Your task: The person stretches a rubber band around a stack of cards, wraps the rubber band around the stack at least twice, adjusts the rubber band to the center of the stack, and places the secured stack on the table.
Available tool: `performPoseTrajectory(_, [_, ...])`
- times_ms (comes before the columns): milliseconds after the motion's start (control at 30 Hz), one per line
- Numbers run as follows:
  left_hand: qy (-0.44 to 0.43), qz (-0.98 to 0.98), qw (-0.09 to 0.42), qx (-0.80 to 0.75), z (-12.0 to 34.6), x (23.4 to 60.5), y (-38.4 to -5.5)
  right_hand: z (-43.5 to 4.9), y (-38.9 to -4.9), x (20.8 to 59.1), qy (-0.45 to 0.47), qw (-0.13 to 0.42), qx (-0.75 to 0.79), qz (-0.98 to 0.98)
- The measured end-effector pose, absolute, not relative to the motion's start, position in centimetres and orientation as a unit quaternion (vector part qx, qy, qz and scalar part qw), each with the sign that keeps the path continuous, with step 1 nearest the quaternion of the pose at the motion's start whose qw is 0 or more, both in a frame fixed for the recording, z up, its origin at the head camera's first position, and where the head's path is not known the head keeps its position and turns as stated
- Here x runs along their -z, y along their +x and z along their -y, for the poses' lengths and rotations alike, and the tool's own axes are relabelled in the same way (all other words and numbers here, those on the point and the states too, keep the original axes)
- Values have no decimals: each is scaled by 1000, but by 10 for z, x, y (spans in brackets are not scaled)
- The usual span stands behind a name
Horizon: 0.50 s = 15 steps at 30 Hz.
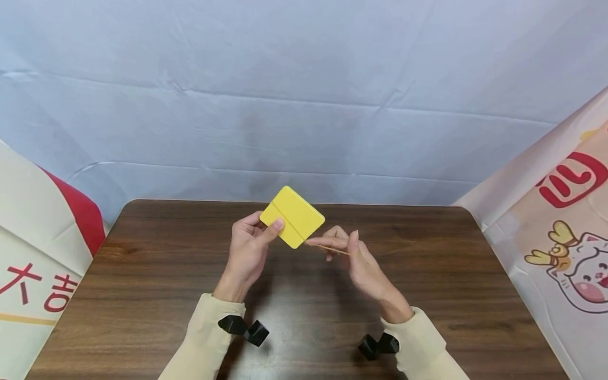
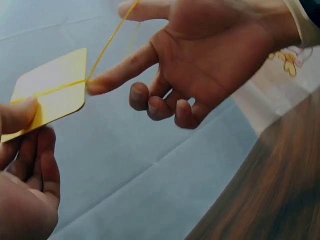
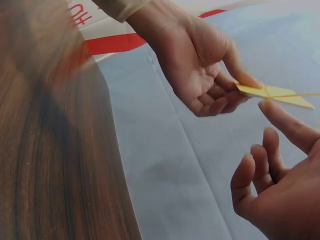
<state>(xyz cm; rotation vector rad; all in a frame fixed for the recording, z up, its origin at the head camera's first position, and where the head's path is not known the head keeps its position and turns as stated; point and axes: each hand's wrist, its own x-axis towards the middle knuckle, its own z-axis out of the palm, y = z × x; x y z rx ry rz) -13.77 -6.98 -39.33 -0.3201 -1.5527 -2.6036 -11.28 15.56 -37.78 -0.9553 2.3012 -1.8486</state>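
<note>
Behind the dark wood-grain worktop [image 1: 157, 269] spreads a pale blue-grey cloth [image 1: 304, 79], with printed cloths at either side (the right one [image 1: 565, 221] bears a cartoon cat). Cream sleeves [image 1: 199, 327] reach over the worktop, each with a black wrist device [image 1: 242, 328]. The left hand [image 1: 249, 248] grips one edge of a thin yellow card [image 1: 301, 208], thumb on the upper face, fingers beneath, holding it tilted above the worktop. The right hand [image 1: 366, 264] grasps no card: thumb and index extended, other fingers loosely bent, index fingertip just by the card's edge. Smallest, a yellow elastic band [image 2: 60, 89] crosses the card and stretches to the right thumb.
</note>
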Motion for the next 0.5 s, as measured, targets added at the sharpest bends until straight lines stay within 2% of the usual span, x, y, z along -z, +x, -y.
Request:
performPoseTrajectory(267, [-222, 668, 109, 702, 80, 384, -133, -164, -119, 375, -301, 66, 584, -751])
performPoseTrajectory(500, [-302, 728, 139, 600, 82, 371, -127, -166, -119, 376, -294, 66, 531, -792])
